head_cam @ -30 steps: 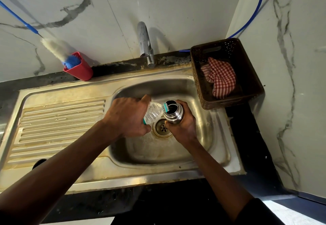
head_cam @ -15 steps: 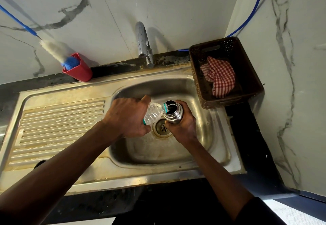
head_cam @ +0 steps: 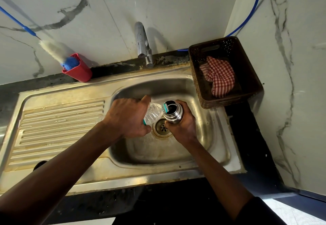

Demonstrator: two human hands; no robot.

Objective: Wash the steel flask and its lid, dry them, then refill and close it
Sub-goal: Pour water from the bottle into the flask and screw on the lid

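Flask is held upright over the sink basin, just above and to the right of the drain. Its mouth is uncapped and faces up.

Right grip is wrapped round the flask's lower body, with fingers curled about it.

Left grip is closed round a clear plastic bottle. The bottle is tilted towards the flask and its teal-ringed neck is laid against the flask's rim. Whether water is running cannot be told.

Both forearms are extended over the front edge of the sink.

Other items:
- A tap is mounted at the back of the sink, against the marbled wall.
- A ribbed drainboard is set left of the basin.
- A small dark round item is seen at the drainboard's near edge. Whether it is the lid cannot be told.
- A brown basket is parked at the sink's far right corner, beside the side wall. A red-and-white checked cloth is bunched inside it.
- A red cup is placed on the dark table behind the drainboard, at the wall. A white-and-blue brush is stood in it, leaning left.
- A blue hose is routed up the wall corner behind the basket.
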